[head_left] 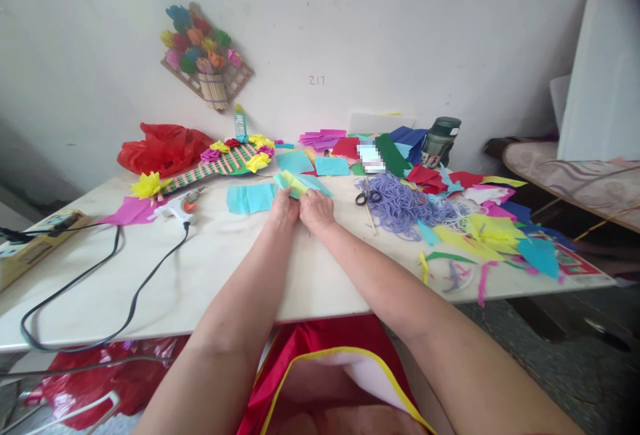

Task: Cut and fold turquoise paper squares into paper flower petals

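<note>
My left hand [285,207] and my right hand [316,211] meet near the middle of the table, fingers closed on folded yellow and light-blue crepe paper [294,182]. The fingertips are partly hidden behind the hands. Just left of them a light-blue paper sheet [250,199] lies flat on the tabletop. Behind the hands are more light-blue pieces [333,166]. Farther left lies a guitar-shaped craft [220,168] trimmed with yellow, pink and red paper flowers.
A glue gun [180,209] with a looping black cord lies left, near a power strip [37,248]. To the right are scissors [369,196], purple yarn [405,205], scattered paper scraps [480,235] and a dark bottle [441,141]. A red plastic bag [163,148] sits back left.
</note>
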Available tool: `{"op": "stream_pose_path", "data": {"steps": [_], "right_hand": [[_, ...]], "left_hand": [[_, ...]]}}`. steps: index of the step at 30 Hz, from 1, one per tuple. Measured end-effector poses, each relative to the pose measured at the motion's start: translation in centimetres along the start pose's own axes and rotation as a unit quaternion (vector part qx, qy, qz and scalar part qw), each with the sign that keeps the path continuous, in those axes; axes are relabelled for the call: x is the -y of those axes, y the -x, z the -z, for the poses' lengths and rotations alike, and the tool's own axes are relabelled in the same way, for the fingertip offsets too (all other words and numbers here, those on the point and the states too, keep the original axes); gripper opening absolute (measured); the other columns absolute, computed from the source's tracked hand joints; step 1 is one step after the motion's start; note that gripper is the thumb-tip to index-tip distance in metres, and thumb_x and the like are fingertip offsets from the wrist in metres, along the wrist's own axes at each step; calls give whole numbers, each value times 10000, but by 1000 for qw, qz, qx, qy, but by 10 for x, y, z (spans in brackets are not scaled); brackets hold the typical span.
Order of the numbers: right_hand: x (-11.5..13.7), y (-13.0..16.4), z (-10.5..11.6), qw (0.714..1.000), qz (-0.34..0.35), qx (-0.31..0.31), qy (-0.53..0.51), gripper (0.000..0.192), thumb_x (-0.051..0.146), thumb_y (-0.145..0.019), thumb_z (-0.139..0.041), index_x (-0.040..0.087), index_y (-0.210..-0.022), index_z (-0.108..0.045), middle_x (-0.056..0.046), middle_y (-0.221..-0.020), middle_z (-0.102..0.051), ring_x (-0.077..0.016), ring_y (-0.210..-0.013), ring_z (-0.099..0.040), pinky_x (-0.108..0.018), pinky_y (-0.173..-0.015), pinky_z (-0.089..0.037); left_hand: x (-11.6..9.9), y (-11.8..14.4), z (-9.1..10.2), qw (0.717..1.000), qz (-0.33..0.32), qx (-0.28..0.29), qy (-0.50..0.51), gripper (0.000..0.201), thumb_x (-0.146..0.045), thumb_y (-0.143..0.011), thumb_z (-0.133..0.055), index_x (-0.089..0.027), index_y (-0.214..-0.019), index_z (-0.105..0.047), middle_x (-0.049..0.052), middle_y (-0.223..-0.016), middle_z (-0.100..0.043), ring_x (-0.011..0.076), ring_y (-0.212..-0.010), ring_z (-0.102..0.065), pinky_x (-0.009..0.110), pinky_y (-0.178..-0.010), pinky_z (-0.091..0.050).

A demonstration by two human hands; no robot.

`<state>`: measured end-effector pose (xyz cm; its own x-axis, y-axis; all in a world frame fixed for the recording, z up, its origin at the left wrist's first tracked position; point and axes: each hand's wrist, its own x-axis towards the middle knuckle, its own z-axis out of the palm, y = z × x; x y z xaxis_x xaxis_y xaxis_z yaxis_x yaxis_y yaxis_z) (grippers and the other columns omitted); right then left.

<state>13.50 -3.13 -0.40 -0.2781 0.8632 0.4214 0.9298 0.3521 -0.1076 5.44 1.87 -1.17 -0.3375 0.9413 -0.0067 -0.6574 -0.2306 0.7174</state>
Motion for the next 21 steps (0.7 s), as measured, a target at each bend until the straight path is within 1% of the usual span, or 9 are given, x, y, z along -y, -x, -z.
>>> {"op": "stream_pose_path", "data": {"steps": [2, 5, 7, 10, 14, 17, 21], "right_hand": [[0, 0, 0, 1000, -2, -8, -5, 334, 202, -883, -283, 166, -1010, -590, -101, -1010, -580, -213, -940, -493, -315, -727, -407], [-1, -1, -1, 1000, -1, 14, 0, 344, 189, -887, -273, 168, -987, -602, -98, -1021, -579, -209, -957, -489, -309, -722, -405], [-2, -1, -1, 1000, 7, 30, 3, 363, 180, -889, -262, 169, -951, -620, -99, -1036, -573, -208, -971, -484, -307, -722, -404], [-2, -1, 0, 999, 23, 32, 0, 362, 176, -882, -271, 171, -943, -628, -99, -1048, -568, -210, -976, -483, -308, -726, -406], [-2, 0, 0, 999, 28, 25, -14, 346, 206, -877, -296, 177, -933, -636, -97, -1033, -577, -212, -969, -498, -309, -726, -411], [-4, 0, 0, 999, 1, 22, -40, 321, 250, -866, -331, 209, -919, -645, -70, -1011, -589, -194, -912, -534, -295, -694, -416], [-8, -3, -1, 995, -50, 31, -76, 301, 291, -848, -365, 262, -911, -658, -31, -991, -607, -177, -855, -567, -281, -660, -422]], "left_hand": [[-1, 2, -2, 996, 38, -29, 71, 160, -195, -826, -471, -163, -933, -586, 106, -866, -660, 208, -892, -622, 357, -770, -496], [-2, 4, -4, 990, 68, -36, 119, 192, -148, -826, -450, -202, -917, -610, 87, -860, -670, 202, -892, -625, 336, -764, -502], [-3, 5, -4, 987, 79, -36, 133, 223, -131, -822, -444, -220, -928, -619, 77, -860, -674, 202, -896, -626, 331, -754, -507], [-6, 6, -5, 984, 105, -50, 134, 252, -116, -826, -433, -219, -963, -618, 69, -867, -678, 188, -892, -629, 307, -754, -510], [-12, 9, -7, 979, 140, -71, 128, 242, -146, -840, -445, -160, -1034, -589, 71, -885, -678, 165, -888, -630, 263, -786, -500], [-15, 11, -8, 978, 143, -71, 132, 259, -164, -846, -447, -131, -1076, -561, 71, -887, -678, 156, -883, -630, 257, -813, -491], [-16, 13, -7, 979, 139, -35, 143, 249, -168, -844, -445, -124, -1058, -563, 80, -887, -677, 167, -884, -631, 283, -837, -484]]}}
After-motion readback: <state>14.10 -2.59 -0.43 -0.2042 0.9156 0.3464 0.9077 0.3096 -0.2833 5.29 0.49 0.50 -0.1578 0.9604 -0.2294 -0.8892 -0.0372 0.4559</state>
